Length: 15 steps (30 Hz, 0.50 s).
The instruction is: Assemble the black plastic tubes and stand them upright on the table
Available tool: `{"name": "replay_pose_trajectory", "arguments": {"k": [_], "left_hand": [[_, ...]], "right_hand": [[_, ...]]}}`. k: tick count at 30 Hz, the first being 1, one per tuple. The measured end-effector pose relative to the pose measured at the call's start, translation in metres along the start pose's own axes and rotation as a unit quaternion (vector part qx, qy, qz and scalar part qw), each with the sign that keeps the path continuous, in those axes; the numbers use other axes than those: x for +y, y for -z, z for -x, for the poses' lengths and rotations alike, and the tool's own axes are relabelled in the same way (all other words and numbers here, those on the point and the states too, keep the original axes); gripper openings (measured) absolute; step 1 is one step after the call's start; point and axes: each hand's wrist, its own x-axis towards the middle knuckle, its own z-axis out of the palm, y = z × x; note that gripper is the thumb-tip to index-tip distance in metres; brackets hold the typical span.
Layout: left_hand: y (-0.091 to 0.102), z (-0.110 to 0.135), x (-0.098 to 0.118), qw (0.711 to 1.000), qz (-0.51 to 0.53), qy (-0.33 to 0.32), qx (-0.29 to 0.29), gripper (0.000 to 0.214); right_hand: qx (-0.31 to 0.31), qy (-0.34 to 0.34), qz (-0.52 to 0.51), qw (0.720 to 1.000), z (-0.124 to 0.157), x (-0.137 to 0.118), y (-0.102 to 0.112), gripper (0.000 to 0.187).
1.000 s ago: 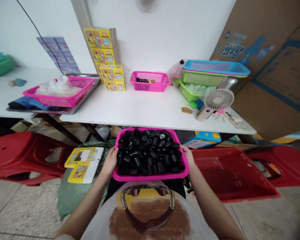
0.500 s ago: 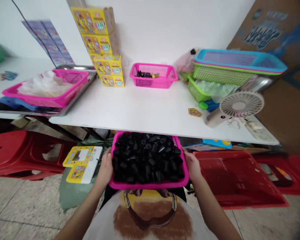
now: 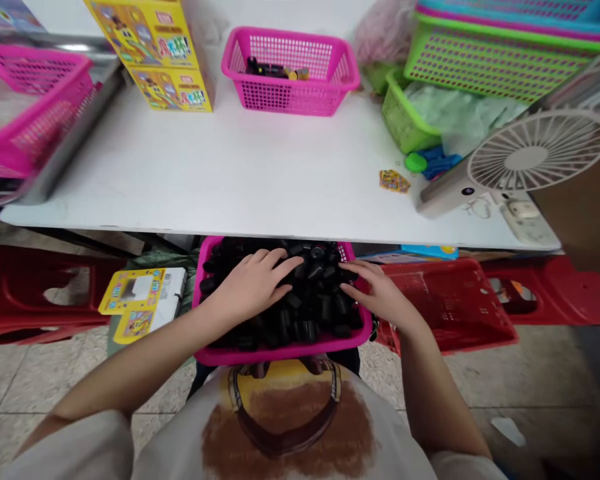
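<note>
Half a second ago both hands were clasping the sides of the pink tray (image 3: 280,352). Now they are lying on the heap of black parts (image 3: 313,310) inside it, and the view is sitting closer to the white table (image 3: 230,180). The table's edge is covering the tray's far end just beyond the fingertips, and the pieces under the palms are hidden. The left hand (image 3: 253,283) is resting palm down, fingers spread loosely over the pile and gripping nothing visible. The right hand (image 3: 380,299) is reaching in from the right rim, fingers stretching toward the left fingertips, near but apart. Its tips are sinking among the parts, so I cannot tell whether they are pinching one.
</note>
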Motion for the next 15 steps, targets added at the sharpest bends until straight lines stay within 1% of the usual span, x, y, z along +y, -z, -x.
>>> {"name": "replay_pose_trajectory", "arguments": {"k": [2, 3, 4, 6, 9, 11, 13, 15], "left_hand": [[-0.004, -0.017, -0.001, 0.998, 0.009, 0.014, -0.057, 0.042], [-0.007, -0.021, -0.003, 0.997, 0.02, 0.023, -0.068, 0.036], [-0.01, -0.022, -0.005, 0.997, 0.035, 0.03, -0.065, 0.031], [-0.015, -0.018, -0.01, 0.996, 0.07, 0.038, -0.034, 0.028], [-0.014, -0.005, -0.012, 0.991, 0.111, 0.06, 0.04, 0.04], [-0.009, 0.004, -0.01, 0.985, 0.13, 0.068, 0.094, 0.044], [-0.003, 0.011, -0.007, 0.976, 0.15, 0.074, 0.138, 0.036], [0.004, 0.018, -0.005, 0.966, 0.176, 0.091, 0.166, 0.025]], "right_hand": [[0.005, -0.004, -0.024, 1.0, -0.001, 0.0, 0.0, 0.04], [0.009, -0.008, -0.037, 0.999, -0.001, 0.0, -0.001, 0.039], [0.014, -0.012, -0.052, 0.998, -0.001, 0.0, -0.002, 0.039], [0.035, -0.023, -0.083, 0.996, 0.001, -0.001, -0.003, 0.038], [0.096, -0.033, -0.113, 0.988, 0.002, -0.009, -0.004, 0.035], [0.132, -0.021, -0.126, 0.983, 0.002, -0.018, 0.0, 0.031], [0.144, 0.0, -0.14, 0.98, 0.0, -0.028, 0.005, 0.029], [0.139, 0.018, -0.141, 0.98, -0.004, -0.037, 0.009, 0.027]]}}
